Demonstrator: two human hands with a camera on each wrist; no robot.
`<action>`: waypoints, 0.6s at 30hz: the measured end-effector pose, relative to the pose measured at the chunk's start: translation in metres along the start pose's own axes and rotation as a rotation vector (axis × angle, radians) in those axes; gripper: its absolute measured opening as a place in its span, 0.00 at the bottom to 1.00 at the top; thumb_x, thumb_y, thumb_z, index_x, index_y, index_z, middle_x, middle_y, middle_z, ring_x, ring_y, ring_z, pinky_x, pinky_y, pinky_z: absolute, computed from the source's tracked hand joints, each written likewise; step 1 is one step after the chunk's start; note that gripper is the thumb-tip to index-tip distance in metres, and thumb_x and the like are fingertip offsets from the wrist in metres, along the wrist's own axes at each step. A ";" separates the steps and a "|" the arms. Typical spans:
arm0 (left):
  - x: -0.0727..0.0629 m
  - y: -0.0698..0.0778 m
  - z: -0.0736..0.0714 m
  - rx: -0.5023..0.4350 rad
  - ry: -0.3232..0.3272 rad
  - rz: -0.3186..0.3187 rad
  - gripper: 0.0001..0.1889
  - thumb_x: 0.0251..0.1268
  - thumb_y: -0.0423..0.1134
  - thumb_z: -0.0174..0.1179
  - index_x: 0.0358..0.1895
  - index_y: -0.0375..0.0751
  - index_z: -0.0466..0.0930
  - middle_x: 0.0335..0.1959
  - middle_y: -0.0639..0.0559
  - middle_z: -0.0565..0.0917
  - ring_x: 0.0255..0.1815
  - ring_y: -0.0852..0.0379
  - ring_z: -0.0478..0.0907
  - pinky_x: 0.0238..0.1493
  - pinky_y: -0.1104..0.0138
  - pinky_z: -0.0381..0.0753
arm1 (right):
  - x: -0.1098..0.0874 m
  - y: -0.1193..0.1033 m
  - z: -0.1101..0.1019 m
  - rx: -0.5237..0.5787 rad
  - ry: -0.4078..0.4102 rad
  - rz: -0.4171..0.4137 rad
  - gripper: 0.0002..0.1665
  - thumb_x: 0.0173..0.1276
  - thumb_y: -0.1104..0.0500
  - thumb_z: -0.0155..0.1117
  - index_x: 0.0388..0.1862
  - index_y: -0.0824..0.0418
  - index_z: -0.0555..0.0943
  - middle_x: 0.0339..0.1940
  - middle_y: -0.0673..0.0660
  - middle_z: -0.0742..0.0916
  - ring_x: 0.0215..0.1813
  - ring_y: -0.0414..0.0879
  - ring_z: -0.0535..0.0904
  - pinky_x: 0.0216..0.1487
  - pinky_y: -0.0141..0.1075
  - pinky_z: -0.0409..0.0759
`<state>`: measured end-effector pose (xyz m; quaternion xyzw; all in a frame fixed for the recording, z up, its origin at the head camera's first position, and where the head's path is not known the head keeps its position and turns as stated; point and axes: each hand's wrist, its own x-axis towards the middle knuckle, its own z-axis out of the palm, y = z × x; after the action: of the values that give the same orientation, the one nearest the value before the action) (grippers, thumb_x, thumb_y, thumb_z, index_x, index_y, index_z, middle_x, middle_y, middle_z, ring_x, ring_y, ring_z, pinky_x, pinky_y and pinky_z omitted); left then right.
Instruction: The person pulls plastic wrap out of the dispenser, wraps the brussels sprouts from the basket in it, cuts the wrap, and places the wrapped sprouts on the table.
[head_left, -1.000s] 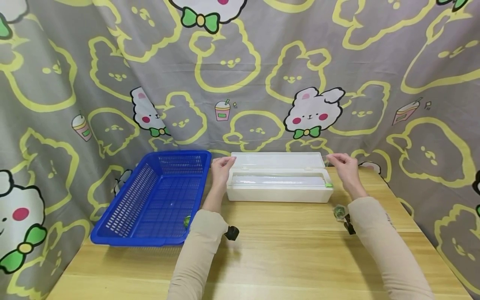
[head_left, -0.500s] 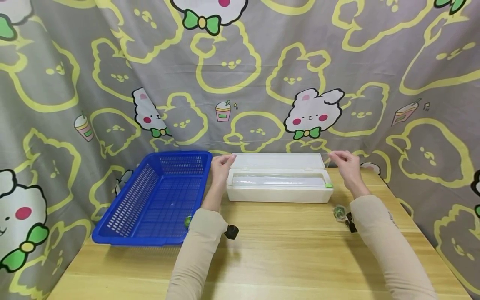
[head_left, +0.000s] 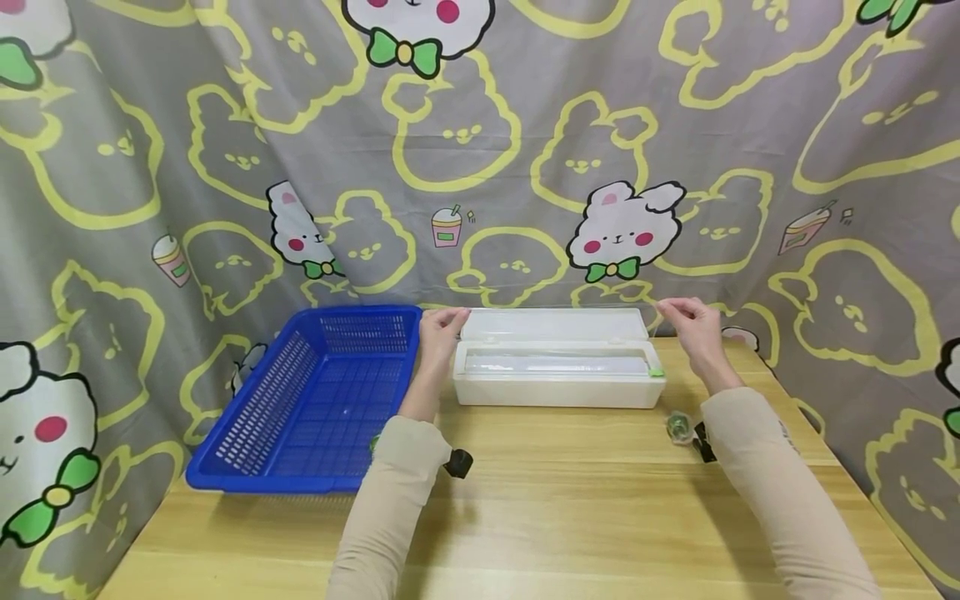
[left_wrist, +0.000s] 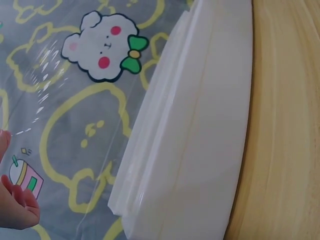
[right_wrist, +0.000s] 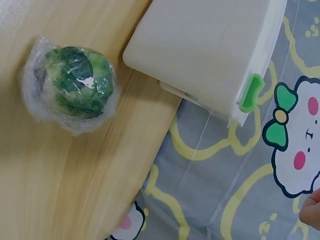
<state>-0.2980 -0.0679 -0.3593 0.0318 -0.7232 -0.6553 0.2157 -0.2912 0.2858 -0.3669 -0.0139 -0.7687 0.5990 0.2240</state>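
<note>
A white cling film dispenser box [head_left: 558, 392] stands at the back of the table, its lid [head_left: 555, 324] raised and a roll of film [head_left: 555, 364] inside. Thin, clear cling film [left_wrist: 45, 85] stretches upward from it, visible mainly by its glints. At the box's left end, my left hand [head_left: 438, 337] pinches one edge of the film between thumb and fingers. Beyond the right end, my right hand [head_left: 697, 337] pinches the other edge. On the table near my right wrist lies a round green vegetable [right_wrist: 80, 82] wrapped in film.
A blue plastic basket [head_left: 247, 392] stands to the left, close to my left forearm. Something green [head_left: 374, 442] inside it is mostly hidden by my sleeve. A green slider [head_left: 656, 372] sits at the box's right end. Behind the table hangs a patterned curtain [head_left: 517, 108].
My right hand has risen slightly and moved a little to the right, away from the box. The left hand has barely moved. The box and wrapped vegetable stay in place.
</note>
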 end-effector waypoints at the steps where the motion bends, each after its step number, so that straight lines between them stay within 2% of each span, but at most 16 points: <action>1: 0.000 0.000 0.000 0.003 -0.001 0.003 0.10 0.56 0.31 0.62 0.36 0.24 0.81 0.28 0.55 0.70 0.32 0.64 0.61 0.35 0.73 0.61 | 0.000 -0.001 0.000 -0.005 -0.005 -0.001 0.08 0.62 0.55 0.62 0.25 0.41 0.80 0.25 0.40 0.73 0.31 0.35 0.66 0.30 0.24 0.64; 8: 0.003 0.005 -0.001 0.024 -0.016 0.024 0.10 0.55 0.31 0.62 0.35 0.25 0.81 0.26 0.57 0.68 0.30 0.64 0.60 0.33 0.73 0.60 | 0.002 -0.008 -0.004 0.005 -0.005 -0.015 0.06 0.62 0.56 0.63 0.27 0.45 0.83 0.25 0.42 0.73 0.30 0.35 0.66 0.25 0.21 0.65; 14: 0.004 0.011 -0.004 -0.001 -0.027 0.041 0.09 0.55 0.30 0.62 0.35 0.24 0.81 0.24 0.57 0.65 0.29 0.65 0.60 0.33 0.73 0.60 | 0.004 -0.016 -0.004 0.018 0.000 -0.056 0.11 0.62 0.57 0.62 0.23 0.40 0.81 0.25 0.40 0.75 0.31 0.34 0.67 0.28 0.22 0.66; 18: 0.005 0.013 -0.006 0.003 -0.029 0.046 0.09 0.55 0.30 0.62 0.35 0.24 0.81 0.25 0.58 0.64 0.29 0.65 0.59 0.32 0.73 0.59 | 0.004 -0.021 -0.004 0.038 -0.010 -0.074 0.10 0.62 0.57 0.62 0.24 0.42 0.82 0.25 0.40 0.76 0.33 0.34 0.68 0.29 0.22 0.67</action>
<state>-0.2970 -0.0733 -0.3451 0.0060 -0.7278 -0.6494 0.2202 -0.2886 0.2852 -0.3456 0.0219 -0.7583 0.6048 0.2424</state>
